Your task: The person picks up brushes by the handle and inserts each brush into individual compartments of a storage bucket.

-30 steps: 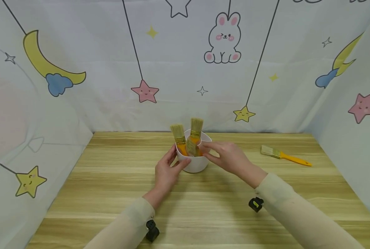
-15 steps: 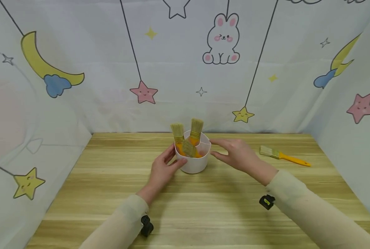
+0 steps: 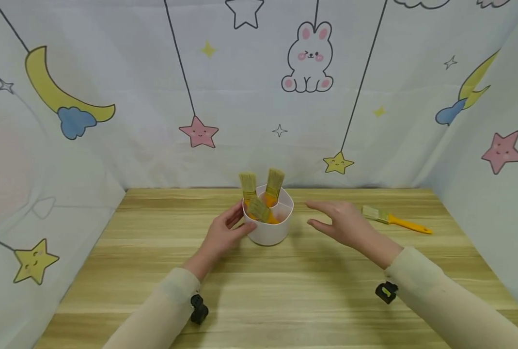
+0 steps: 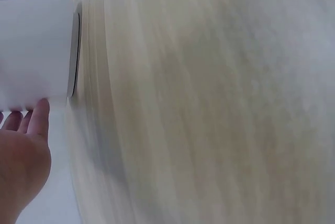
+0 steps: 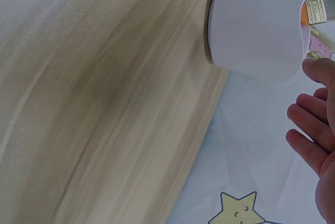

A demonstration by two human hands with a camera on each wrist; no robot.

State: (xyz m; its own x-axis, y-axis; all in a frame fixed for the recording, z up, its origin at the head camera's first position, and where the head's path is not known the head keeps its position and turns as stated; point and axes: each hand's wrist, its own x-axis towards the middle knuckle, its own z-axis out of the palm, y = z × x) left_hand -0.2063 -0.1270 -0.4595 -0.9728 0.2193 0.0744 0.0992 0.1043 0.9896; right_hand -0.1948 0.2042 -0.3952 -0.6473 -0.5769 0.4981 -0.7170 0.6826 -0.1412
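Note:
A white divided holder (image 3: 269,235) stands on the wooden table, with several orange-handled paint brushes in it. Two brushes, such as the back paint brush (image 3: 274,182), stand bristles up; the front paint brush (image 3: 260,209) leans across to the left. My left hand (image 3: 224,235) holds the holder's left side, thumb in front and fingers partly hidden behind. The holder's wall (image 4: 34,51) fills the corner of the left wrist view. My right hand (image 3: 346,223) hangs to the right of the holder, apart from it, fingers loosely bent and holding nothing.
Another paint brush (image 3: 398,221) with an orange handle lies on the table at the right, just beyond my right hand. A white printed curtain (image 3: 154,160) rises behind the table's back edge and along both sides.
My right hand has let go at the holder's right rim and drawn away to the right. The front brush now leans further left. My left hand stays at the holder.

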